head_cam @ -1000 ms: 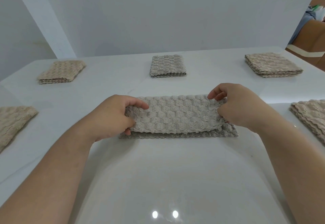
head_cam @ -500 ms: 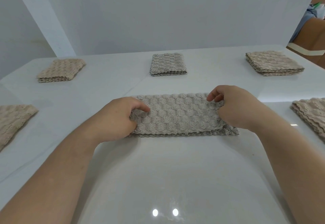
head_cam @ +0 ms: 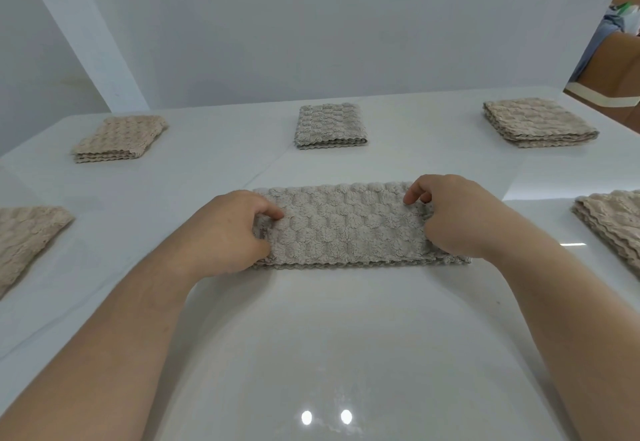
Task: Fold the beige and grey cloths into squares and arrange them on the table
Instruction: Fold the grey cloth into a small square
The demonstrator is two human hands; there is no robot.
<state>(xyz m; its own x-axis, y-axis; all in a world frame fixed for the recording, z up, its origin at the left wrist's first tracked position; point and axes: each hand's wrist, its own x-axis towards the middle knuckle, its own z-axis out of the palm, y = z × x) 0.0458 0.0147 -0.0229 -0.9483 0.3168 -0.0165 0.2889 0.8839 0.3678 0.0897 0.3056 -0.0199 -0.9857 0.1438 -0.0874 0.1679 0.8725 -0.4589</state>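
A white table (head_cam: pixel 346 354) fills the view. Four beige squares (head_cam: pixel 117 139) lie folded along its far corners and side edges, with one grey square (head_cam: pixel 329 125) at the far middle. Just in front of you lies a grey cloth (head_cam: pixel 346 229), folded into a long strip and not yet square. Your left hand (head_cam: pixel 228 233) and right hand (head_cam: pixel 457 215) each pinch one end of it with curled fingers.

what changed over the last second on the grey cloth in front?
The top layer of the grey cloth came down onto the lower one. Its near edge was lifted and set back, and now lies almost flush. The left hand and right hand sank with it and still pinch its ends. The folded grey cloth and four folded beige cloths stayed put.
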